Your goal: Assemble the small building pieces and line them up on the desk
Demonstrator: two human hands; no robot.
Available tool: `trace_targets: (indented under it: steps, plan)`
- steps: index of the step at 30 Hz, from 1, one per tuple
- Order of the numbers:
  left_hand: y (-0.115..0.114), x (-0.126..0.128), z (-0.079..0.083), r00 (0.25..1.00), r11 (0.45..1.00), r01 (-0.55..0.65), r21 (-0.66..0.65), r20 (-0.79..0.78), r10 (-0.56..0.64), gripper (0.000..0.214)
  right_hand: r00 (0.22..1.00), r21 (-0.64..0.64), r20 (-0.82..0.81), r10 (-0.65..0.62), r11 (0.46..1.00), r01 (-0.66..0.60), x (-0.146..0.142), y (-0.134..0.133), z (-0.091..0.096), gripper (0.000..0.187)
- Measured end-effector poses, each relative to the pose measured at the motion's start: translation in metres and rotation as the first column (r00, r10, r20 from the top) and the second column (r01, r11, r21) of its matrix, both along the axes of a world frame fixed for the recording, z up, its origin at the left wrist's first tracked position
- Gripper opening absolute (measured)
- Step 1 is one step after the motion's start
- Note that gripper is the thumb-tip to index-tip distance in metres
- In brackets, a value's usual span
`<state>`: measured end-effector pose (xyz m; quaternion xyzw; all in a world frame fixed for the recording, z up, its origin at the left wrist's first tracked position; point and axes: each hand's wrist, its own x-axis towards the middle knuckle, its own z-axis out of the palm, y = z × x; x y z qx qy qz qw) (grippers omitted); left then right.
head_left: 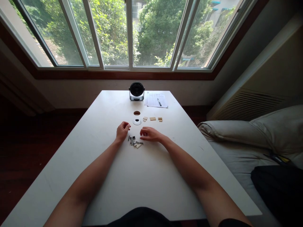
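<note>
left hand [122, 131]: fingers curled in and tips drawn together, narrow; cannot tell if anything is pinched inside.
right hand [150, 134]: fingers loosely curled, partly open, nothing visible in them, just beside the bricks.
loose bricks: a small heap of grey and white plastic bricks [134, 141] on the table, between the hands and just below them, touching neither as far as can be seen.
laid out ahead: three small groups of tan bricks [152, 119] in a row, beside a white ring-shaped disc [137, 122] and a brown round disc [136, 113].
far edge: a black round desk fan [136, 91], a printed sheet [156, 100] with a pen [159, 101] on it.
around: white table [94, 151], window [129, 34], grey sofa cushion [232, 132], black bag [276, 192].
</note>
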<state>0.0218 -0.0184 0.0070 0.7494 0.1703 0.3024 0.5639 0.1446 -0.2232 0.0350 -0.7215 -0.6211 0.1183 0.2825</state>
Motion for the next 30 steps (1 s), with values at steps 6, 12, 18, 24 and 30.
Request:
trace_targets:
  steps: [6,12,18,24,30]
  plan:
    - [0.007,0.002,-0.003,1.000,1.000,-0.009,-0.030,-0.008,0.008,0.019,0.992,-0.117,-0.007,0.123,0.985,-0.123,-0.019,0.004,0.008,0.049]
    - [0.002,0.002,-0.003,0.999,1.000,0.002,0.028,-0.042,-0.001,0.017,0.989,0.027,0.144,-0.029,0.999,0.025,-0.034,0.017,-0.010,0.025]
    - [0.003,0.001,-0.004,0.999,1.000,-0.018,0.023,-0.037,0.019,0.023,0.974,0.128,0.221,-0.041,0.992,0.013,-0.047,0.023,-0.016,0.021]
    - [-0.002,0.005,-0.006,0.997,0.984,-0.053,-0.172,0.043,0.061,0.032,0.980,0.162,0.184,0.072,0.981,-0.103,-0.055,0.019,-0.004,0.037]
    - [-0.010,0.005,-0.006,0.994,0.967,-0.072,-0.244,0.064,0.090,0.042,0.966,0.179,0.259,0.006,0.982,-0.054,-0.056,0.027,-0.012,0.016]
